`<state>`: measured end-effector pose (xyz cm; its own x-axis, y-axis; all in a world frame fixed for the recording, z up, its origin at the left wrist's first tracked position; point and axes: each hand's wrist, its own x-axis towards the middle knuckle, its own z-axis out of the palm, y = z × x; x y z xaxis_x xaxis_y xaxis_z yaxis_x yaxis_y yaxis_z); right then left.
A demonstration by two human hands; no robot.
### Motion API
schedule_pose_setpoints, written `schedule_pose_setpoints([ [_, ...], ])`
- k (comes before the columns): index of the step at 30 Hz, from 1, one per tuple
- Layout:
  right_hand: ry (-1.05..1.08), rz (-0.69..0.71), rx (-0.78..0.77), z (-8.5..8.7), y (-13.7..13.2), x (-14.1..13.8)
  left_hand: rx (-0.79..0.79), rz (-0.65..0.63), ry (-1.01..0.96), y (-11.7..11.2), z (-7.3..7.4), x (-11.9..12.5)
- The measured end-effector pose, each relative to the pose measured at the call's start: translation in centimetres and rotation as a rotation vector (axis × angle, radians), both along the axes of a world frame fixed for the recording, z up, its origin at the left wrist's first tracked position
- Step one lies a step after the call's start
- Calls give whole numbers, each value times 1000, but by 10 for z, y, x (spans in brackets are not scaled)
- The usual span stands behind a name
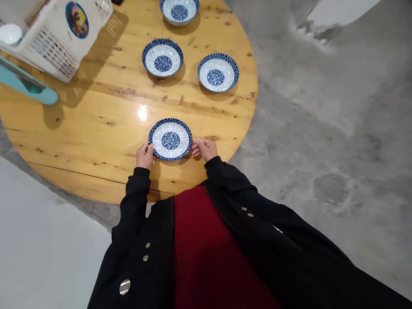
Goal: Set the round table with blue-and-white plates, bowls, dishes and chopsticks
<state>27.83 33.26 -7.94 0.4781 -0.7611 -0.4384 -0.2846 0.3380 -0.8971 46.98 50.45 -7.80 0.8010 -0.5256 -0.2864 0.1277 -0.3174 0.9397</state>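
Observation:
A round plate (170, 140) with a blue patterned rim and a blue centre is near the front of the wooden table. At its left edge, my left hand (144, 155) grips the rim, thumb on top. My right hand (205, 149) is at the plate's right edge with its fingers loosely bent and a little apart; whether the fingertips touch the rim is hard to see. Beyond the plate are three matching blue-and-white bowls: one at the middle (162, 58), one to the right (218, 72), and one at the top edge (179, 12), partly cut off.
A white perforated plastic basket (61, 43) with a round sticker stands at the upper left of the round wooden table (106, 116). Beside it is a turquoise object (28, 81), partly out of view. Grey concrete floor (305, 128) lies beyond the table's right edge.

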Motion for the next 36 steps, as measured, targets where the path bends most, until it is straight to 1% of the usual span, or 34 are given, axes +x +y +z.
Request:
schedule_pose_setpoints([
  [3, -14, -192, -30, 5, -36, -23, -2, -13, 85, 6, 0, -3],
  [6, 16, -329, -52, 11, -65, -52, -8, -9, 133, 9, -1, -6],
  [8, 48, -384, -58, 13, -71, -67, 2, -23, 155, 9, -3, -9],
  [10, 68, -400, -52, 13, -68, -76, 11, -33, 155, 7, -5, -12],
  [13, 68, -384, -19, 9, -53, -74, -3, -43, 116, 3, -8, -16],
  [16, 51, -346, 8, 3, -40, -63, 0, -47, 87, 2, -8, -17],
  [19, 31, -297, 6, 0, -33, -52, 25, -45, 76, 3, -7, -19],
  [25, 39, -226, 3, 3, -25, -38, 29, -41, 70, 6, -4, -28],
  [29, 68, -186, 45, 7, -14, -23, 54, -49, 74, 8, 1, -26],
  [32, 63, -103, 65, 8, -5, -9, 75, -53, 77, 9, 3, -20],
  [36, 56, 23, 47, 5, 7, 7, 104, -49, 63, 8, 3, -16],
])
